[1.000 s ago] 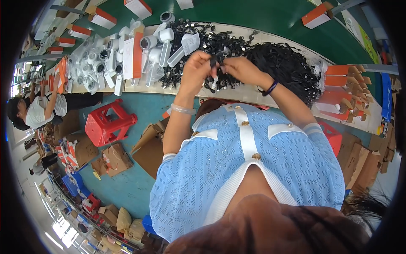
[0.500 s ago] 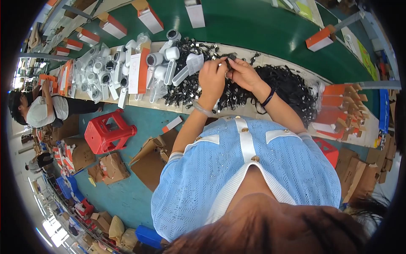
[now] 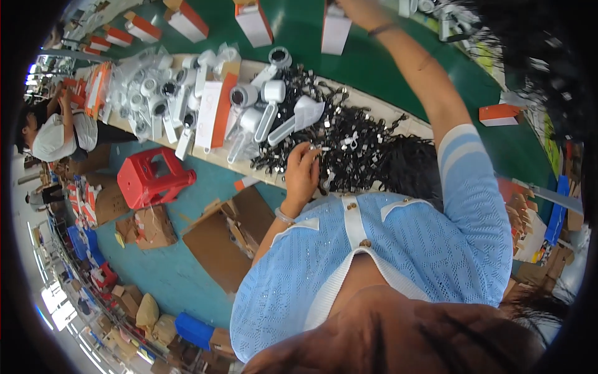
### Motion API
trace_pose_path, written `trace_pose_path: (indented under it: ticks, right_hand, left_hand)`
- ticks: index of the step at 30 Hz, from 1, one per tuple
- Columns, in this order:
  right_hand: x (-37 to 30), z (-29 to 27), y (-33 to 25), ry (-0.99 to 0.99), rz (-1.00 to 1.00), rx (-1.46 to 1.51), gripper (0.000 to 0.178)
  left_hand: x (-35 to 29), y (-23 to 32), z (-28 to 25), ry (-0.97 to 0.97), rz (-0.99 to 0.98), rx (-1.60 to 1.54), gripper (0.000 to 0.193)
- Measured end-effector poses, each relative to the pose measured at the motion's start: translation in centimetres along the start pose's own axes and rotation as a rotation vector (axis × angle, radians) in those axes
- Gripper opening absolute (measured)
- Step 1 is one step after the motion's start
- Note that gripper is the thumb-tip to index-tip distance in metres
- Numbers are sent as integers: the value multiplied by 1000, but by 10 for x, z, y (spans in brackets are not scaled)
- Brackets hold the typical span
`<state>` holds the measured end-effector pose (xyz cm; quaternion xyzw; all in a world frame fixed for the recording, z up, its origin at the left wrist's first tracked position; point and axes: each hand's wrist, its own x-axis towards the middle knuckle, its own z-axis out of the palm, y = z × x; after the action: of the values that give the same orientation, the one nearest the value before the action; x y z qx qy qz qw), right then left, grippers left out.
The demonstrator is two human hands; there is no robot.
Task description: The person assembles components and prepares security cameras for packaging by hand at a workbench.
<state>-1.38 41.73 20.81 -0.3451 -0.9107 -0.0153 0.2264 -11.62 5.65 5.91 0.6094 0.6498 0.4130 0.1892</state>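
Observation:
My left hand (image 3: pixel 301 177) is low over the near side of a heap of black cables (image 3: pixel 361 134) with light metal plugs. Its fingers are bent together, with a small pale bit at the tips that I cannot make out. Stretched far across the green conveyor belt, my right hand (image 3: pixel 362 11) is at the top of an upright white and orange box (image 3: pixel 336 32). The picture's edge and blur hide its fingertips. Left of the cables lie white handheld devices with round heads (image 3: pixel 273 91), one wrapped in clear film (image 3: pixel 308 113).
More upright boxes (image 3: pixel 187 22) line the green belt (image 3: pixel 299 53). An orange and white box (image 3: pixel 215 115) stands among the bagged devices. Behind me are a red stool (image 3: pixel 152 177) and an open carton (image 3: pixel 218 240). At the left, another person (image 3: pixel 62 134) works at the bench.
My hands were together over the cables, fingering a small dark piece. Now the right has swung far forward to a box, while the left has dropped nearer. The boxes on the belt have shifted in view.

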Motion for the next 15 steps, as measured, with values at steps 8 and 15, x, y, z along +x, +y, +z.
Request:
trace_pose_path:
  ticks: [8, 15]
  right_hand:
    - [-3, 32, 5, -396, 93, -249, 41]
    - [-48, 16, -1, 82, -100, -375, 38]
  left_hand:
    - [0, -8, -9, 26, -180, -105, 18]
    - [10, -2, 0, -15, -170, -102, 21]
